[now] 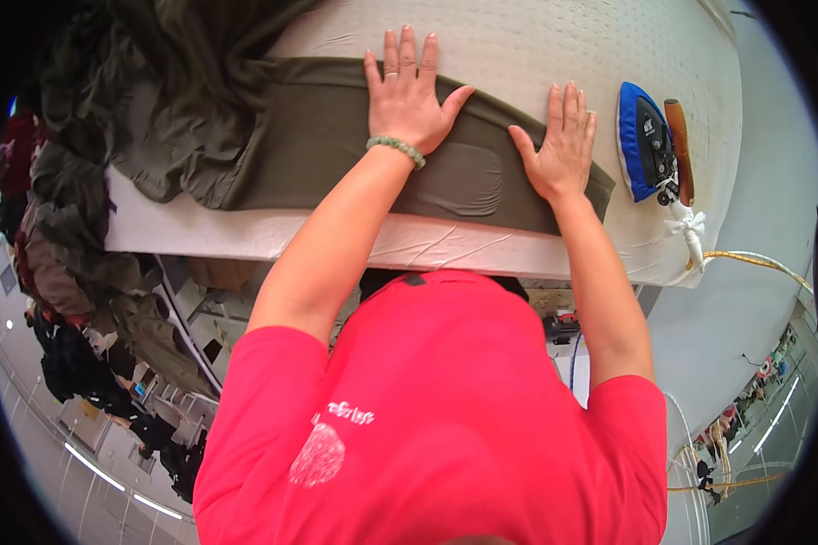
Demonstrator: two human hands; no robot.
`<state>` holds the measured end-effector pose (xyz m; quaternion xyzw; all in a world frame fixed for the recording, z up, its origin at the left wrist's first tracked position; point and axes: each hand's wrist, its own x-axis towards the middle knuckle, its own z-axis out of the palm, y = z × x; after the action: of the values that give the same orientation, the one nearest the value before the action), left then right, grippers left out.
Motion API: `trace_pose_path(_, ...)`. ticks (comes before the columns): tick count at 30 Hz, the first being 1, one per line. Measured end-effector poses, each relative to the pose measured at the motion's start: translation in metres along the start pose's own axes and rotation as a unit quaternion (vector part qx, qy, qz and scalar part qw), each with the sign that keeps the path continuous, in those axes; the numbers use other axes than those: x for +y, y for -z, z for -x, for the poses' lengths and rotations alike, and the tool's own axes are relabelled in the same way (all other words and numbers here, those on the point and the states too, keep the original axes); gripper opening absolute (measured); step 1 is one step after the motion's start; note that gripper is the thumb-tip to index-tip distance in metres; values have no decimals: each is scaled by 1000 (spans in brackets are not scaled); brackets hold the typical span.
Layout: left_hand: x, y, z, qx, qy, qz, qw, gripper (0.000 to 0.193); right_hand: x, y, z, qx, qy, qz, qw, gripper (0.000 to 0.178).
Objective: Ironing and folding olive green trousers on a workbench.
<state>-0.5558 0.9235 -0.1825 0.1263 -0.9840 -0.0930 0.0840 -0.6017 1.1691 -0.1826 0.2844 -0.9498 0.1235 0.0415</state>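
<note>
A dark olive garment, its flat part shaped like a trouser leg, lies across the pale padded ironing table. My left hand rests palm down on it, fingers stretched beyond its far edge and thumb apart. To the right, my right hand lies flat near the narrow end, its fingertips past the far edge. Between and below the hands shows a shinier rounded patch with fine wrinkles. The rest of the cloth is bunched at the left. Neither hand grips anything.
An iron with a blue edge and brown handle stands right of my right hand. White cloth is tied at its rear, and a yellowish hose runs off right. Crumpled dark garments hang over the table's left end.
</note>
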Motion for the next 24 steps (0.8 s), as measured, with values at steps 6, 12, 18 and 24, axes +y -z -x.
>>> trace_pose_path(6, -91, 63, 34, 172, 77, 65, 980, 83, 21, 37, 32, -14, 30, -12, 999, 79)
trace_pose_path(12, -462, 102, 158, 354, 645, 498, 459, 77, 53, 60, 124, -59, -45, -9, 997, 78)
trace_pose_path(18, -541, 98, 146, 149, 669, 279, 673, 72, 44, 55, 95, -53, -60, -44, 996, 70)
trace_pose_path(24, -256, 237, -17, 261, 254, 202, 909, 40, 46, 83, 67, -55, 19, -56, 997, 53)
